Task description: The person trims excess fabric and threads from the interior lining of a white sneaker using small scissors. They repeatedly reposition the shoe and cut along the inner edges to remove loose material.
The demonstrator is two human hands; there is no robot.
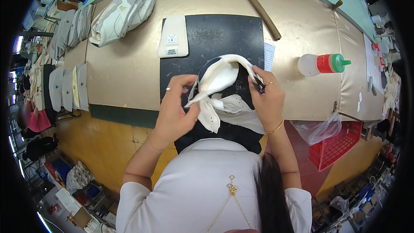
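Note:
A white shoe upper (208, 79), its collar bent into a loop, is held between my two hands over the near edge of a black mat (215, 30). My left hand (176, 105) is closed on the left edge of the upper, thumb below and fingers curled above. On the other side my right hand (266, 95) pinches the collar, with a small dark tool (258, 85) by its fingertips; its kind is not clear. The upper's lower flaps, with small eyelet holes, hang towards my lap. A cream padded tongue piece (173, 36) lies flat on the mat's left corner.
A hammer (258, 11) lies behind the mat. To the right is a bottle with a green cap (321, 64). Stacked shoe uppers (125, 13) sit at the back left, grey pieces (64, 87) at the left edge. A red crate (338, 144) stands below the table's right side.

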